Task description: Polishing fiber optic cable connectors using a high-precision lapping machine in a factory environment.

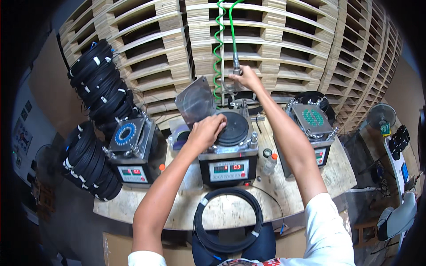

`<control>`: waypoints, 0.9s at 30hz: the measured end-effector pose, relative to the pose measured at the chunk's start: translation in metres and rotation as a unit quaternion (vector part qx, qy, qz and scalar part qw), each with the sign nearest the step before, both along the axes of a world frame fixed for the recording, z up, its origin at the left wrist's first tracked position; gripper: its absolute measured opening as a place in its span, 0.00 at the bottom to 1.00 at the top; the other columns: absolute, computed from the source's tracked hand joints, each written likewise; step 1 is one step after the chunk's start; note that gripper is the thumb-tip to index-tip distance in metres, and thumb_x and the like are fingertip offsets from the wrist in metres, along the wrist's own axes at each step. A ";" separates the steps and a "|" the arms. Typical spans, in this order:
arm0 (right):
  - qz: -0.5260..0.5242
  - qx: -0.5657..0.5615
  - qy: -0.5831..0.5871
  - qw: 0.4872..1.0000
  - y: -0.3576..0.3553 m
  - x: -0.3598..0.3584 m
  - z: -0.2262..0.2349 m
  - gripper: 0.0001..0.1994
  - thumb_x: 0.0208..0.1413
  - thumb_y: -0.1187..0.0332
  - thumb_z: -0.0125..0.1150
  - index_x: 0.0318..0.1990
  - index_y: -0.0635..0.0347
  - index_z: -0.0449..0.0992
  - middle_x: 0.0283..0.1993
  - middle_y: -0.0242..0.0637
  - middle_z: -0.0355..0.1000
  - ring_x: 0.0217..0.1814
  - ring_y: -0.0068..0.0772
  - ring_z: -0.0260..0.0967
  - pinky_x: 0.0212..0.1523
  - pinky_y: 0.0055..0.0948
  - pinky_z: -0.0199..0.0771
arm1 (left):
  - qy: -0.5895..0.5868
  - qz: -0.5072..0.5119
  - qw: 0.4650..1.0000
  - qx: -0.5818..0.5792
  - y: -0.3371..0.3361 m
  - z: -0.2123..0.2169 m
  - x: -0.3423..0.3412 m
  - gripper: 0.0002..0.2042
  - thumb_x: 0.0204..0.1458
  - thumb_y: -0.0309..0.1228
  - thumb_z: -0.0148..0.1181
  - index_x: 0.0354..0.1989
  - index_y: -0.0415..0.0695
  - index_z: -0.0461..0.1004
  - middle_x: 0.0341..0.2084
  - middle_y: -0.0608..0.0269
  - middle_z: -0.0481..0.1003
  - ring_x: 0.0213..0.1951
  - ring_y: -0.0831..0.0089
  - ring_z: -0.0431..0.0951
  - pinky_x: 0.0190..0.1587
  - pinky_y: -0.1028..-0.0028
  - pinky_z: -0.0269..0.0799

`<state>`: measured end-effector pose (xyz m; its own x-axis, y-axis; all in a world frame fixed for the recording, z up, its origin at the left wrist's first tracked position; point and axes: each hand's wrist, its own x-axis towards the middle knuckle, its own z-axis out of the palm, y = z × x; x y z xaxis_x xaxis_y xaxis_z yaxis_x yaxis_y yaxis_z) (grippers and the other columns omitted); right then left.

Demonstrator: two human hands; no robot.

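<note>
My left hand rests on the black round disc on top of the middle grey machine, fingers curled at the disc's left edge. My right hand reaches far back and grips the metal nozzle at the end of a green hose hanging from above. A grey square lid stands tilted up behind my left hand. A black coiled cable with white ties lies on the wooden table in front of the machine, near my body.
A second machine with a blue ringed top stands at left, a third with a green-dotted top at right. Stacks of black cable coils hang at left. Wooden pallets wall the back. A small bottle stands beside the middle machine.
</note>
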<state>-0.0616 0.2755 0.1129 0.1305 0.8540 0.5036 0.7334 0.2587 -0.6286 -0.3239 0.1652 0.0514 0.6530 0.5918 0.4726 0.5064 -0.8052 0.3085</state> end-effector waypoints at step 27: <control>-0.116 0.146 0.143 0.972 -0.253 0.030 -0.153 0.22 0.57 0.85 0.45 0.58 0.60 0.71 0.43 0.44 0.75 0.45 0.34 0.76 0.47 0.31 0.77 | -0.212 -0.016 0.976 0.057 0.011 -0.005 0.010 0.07 0.63 0.26 0.49 0.42 0.38 0.72 0.36 0.46 0.71 0.42 0.49 0.73 0.48 0.58 0.67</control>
<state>-0.0318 0.0228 -0.0399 0.4720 0.6111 0.6355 0.5996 0.3059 -0.7395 -0.3135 0.1761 0.0460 0.4026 0.5016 0.7657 0.3261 -0.8602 0.3920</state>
